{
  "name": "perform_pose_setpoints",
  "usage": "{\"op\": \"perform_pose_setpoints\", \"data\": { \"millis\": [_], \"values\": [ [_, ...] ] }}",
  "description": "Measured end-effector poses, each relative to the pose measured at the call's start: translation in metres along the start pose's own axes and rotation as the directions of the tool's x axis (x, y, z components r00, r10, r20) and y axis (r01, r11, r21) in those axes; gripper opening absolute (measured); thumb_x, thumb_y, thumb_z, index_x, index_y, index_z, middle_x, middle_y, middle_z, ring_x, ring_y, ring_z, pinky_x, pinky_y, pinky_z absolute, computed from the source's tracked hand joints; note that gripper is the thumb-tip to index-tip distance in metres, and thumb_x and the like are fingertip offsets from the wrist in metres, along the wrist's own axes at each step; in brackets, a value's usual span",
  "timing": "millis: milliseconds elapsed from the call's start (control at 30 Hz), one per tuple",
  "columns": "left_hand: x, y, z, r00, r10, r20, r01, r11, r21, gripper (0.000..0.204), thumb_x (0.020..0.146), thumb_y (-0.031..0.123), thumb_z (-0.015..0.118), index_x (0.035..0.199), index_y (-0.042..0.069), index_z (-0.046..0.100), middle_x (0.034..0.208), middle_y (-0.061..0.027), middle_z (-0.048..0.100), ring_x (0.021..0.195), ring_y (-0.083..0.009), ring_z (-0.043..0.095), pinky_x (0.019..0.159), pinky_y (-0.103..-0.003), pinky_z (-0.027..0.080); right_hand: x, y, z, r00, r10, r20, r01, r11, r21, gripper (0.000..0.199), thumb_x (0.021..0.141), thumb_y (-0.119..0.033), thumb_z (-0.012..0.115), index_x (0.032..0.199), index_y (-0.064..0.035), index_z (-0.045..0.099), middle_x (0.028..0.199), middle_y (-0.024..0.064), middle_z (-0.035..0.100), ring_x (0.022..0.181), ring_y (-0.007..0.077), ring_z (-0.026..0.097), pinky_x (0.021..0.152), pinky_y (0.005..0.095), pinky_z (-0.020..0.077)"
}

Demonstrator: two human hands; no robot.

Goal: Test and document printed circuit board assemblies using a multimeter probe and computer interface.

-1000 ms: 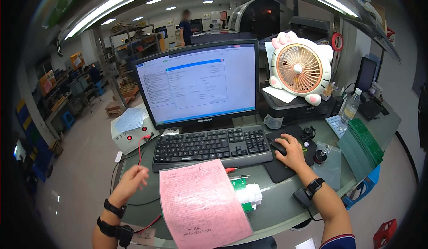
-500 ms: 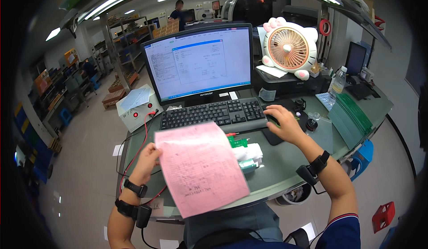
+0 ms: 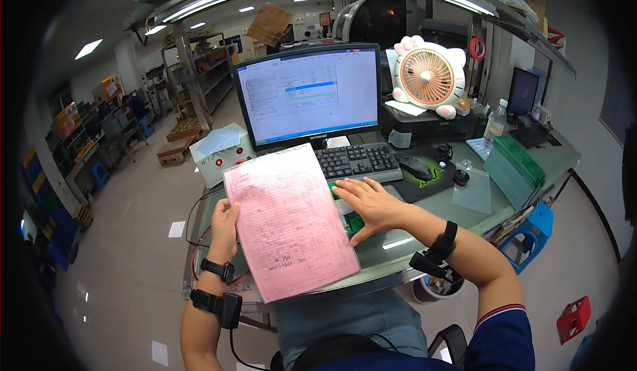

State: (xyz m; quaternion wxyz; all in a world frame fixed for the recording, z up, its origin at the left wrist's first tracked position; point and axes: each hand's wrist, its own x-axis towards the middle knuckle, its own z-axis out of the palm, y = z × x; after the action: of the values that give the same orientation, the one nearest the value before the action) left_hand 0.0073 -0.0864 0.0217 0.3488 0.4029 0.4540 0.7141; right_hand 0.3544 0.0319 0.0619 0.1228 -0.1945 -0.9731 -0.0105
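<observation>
Pink sheet: the sheet (image 3: 285, 231) leans below the monitor (image 3: 308, 99), at seven o'clock from the view's centre, hiding the keyboard's (image 3: 355, 162) left end.
Left hand: the hand (image 3: 224, 230), at the sheet's nine o'clock, pinches its edge, thumb in front.
Right hand: fingers spread, the hand (image 3: 371, 206) sits toward three o'clock; contact with the green board (image 3: 354, 223) below cannot be told.
Sheet grip: best firm but light, flat enough against glare, without dragging over the board.
</observation>
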Motion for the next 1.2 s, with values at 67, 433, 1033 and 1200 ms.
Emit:
{"op": "perform_pose_setpoints", "data": {
  "millis": [67,433,1033,1200],
  "values": [
    [-0.001,0.005,-0.007,0.999,0.030,-0.013,-0.030,0.999,-0.014,0.014,0.098,0.013,0.050,0.105,0.002,0.045,0.097,-0.0132,0.065,0.082,-0.0136,0.064,0.072,-0.025,0.053,0.007,-0.006,-0.004,0.998,-0.023,-0.054,0.020,0.998,-0.057,0.118,0.059,-0.063,0.077,0.147,-0.0056,0.025,0.149,0.0175,0.029,0.140,0.0341,0.025,0.112,0.0554,0.0178],
    [-0.001,0.013,-0.013,0.993,0.024,-0.117,-0.044,0.984,-0.172,0.013,0.096,0.013,0.055,0.103,0.003,0.048,0.098,-0.0110,0.064,0.086,-0.0141,0.063,0.077,-0.028,0.055,0.051,-0.017,-0.022,0.950,0.241,0.199,-0.210,0.019,0.978,0.040,0.098,-0.034,0.051,0.121,-0.0014,0.052,0.104,0.0088,0.063,0.090,0.0150,0.061,0.073,0.0328,0.0557],
    [0.024,-0.054,0.060,0.989,-0.131,-0.073,0.141,0.977,0.161,0.013,0.090,0.012,0.060,0.085,0.000,0.059,0.085,-0.0025,0.059,0.078,-0.0098,0.055,0.073,-0.023,0.045,-0.109,0.139,-0.082,0.557,0.813,-0.168,-0.046,0.233,0.971,0.019,0.098,-0.018,0.052,0.097,-0.0016,0.062,0.085,0.0047,0.064,0.072,0.0120,0.063,0.064,0.0278,0.0535],
    [0.040,-0.079,0.076,0.984,0.161,-0.075,-0.094,0.831,0.548,0.017,0.079,0.014,0.069,0.075,-0.002,0.065,0.095,-0.0129,0.064,0.095,-0.0252,0.058,0.087,-0.034,0.044,-0.068,0.109,-0.051,0.678,0.735,-0.013,-0.021,0.038,0.999,0.021,0.097,-0.021,0.055,0.098,-0.0015,0.062,0.083,0.0039,0.064,0.071,0.0116,0.062,0.061,0.0258,0.0522]
  ]
}}
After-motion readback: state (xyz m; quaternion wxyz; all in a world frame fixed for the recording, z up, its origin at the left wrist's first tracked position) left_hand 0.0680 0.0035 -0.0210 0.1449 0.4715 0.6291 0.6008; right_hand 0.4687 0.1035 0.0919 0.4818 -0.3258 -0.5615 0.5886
